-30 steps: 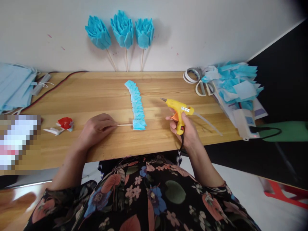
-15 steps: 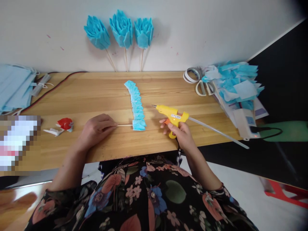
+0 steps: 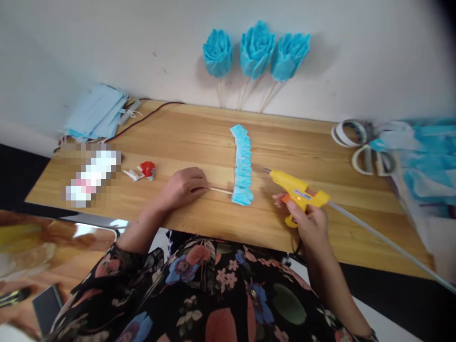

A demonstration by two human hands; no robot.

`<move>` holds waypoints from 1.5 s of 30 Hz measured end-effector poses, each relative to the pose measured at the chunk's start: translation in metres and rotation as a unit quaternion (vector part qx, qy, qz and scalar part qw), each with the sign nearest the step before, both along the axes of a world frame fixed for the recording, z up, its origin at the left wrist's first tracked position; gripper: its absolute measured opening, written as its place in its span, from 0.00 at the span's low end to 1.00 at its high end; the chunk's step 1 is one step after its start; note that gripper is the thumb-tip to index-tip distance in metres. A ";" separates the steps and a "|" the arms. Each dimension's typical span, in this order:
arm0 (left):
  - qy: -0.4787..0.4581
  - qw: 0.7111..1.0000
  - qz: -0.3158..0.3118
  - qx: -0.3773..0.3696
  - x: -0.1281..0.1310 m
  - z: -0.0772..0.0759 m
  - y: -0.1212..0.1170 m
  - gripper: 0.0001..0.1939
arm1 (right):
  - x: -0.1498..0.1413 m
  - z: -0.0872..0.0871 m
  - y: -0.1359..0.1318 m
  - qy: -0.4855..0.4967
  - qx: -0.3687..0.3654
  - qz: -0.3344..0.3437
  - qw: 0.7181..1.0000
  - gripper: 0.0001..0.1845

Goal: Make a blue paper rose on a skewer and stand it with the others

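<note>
My left hand (image 3: 185, 186) pinches one end of a thin wooden stick (image 3: 220, 191) low over the table. The stick's other end meets the near end of a pleated blue fabric strip (image 3: 243, 164), which lies lengthwise away from me. In my right hand (image 3: 309, 221) is a yellow glue gun (image 3: 294, 186), fingers wrapped round its handle by the orange trigger. Its metal nozzle points left toward the strip without touching it. A long clear glue stick (image 3: 377, 237) juts out of the gun's back.
Against the wall lean three blue fabric flowers (image 3: 257, 51) on sticks. Face masks (image 3: 98, 111) are stacked at the left, near a red wrapper (image 3: 147, 168). Tape rolls (image 3: 349, 133), scissors (image 3: 372, 160) and cut blue pieces (image 3: 427, 152) lie at the right.
The camera view has swung left, so everything appears shifted rightward. Both hands keep their holds; the stick, strip and glue gun stay in nearly the same arrangement.
</note>
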State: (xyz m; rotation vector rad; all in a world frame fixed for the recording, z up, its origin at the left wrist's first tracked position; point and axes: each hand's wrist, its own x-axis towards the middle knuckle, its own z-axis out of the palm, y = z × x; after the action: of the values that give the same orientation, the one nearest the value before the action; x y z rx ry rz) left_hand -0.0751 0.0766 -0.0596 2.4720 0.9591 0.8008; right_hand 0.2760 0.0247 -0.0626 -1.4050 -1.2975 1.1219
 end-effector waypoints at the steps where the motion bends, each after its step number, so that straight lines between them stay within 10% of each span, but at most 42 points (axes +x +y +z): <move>1: -0.001 1.000 0.000 -0.001 0.001 0.000 0.000 0.11 | 0.001 -0.001 -0.001 -0.008 0.000 -0.007 1.000 0.12; 27: 0.027 0.999 -0.008 -0.037 -0.005 0.005 -0.002 0.05 | -0.012 0.004 -0.039 -0.034 -0.018 0.063 0.997 0.11; 45: 0.019 1.000 0.004 -0.007 -0.009 -0.008 0.003 0.07 | -0.022 -0.001 -0.020 -0.045 0.027 0.022 0.998 0.19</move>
State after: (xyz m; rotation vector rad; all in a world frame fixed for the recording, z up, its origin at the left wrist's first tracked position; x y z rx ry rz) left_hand -0.0842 0.0796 -0.0674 2.4810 0.9851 0.7513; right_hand 0.2544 0.0050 -0.0639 -1.4066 -1.4188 1.0559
